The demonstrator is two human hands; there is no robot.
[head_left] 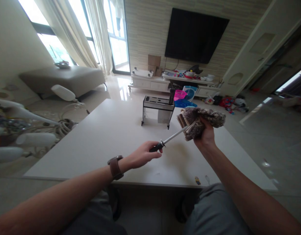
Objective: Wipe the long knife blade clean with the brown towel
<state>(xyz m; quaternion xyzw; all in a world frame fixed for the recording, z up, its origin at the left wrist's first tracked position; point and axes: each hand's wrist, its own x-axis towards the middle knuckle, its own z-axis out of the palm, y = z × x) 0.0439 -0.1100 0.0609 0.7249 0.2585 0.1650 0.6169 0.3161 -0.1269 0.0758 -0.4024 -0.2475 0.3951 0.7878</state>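
My left hand (148, 153) is closed round the black handle of a sharpening steel (175, 134), whose metal rod slants up to the right. The rod's far end goes into a bunched, fluffy grey-brown cloth (194, 122). My right hand (206, 132) grips that cloth from beneath and behind, so the rod's tip is hidden in its folds. Beyond my hands, a knife block (156, 103) with a slotted top and clear sides stands on the white table (111, 130); one black-handled item sticks up from its right end.
Two small flat items, one yellow and dark (197, 180), lie near the table's front edge. A chandelier with white shades (63, 93) is on the left. Behind the table are a pink basket (180, 94), a low white cabinet (145, 84) and a television (196, 36).
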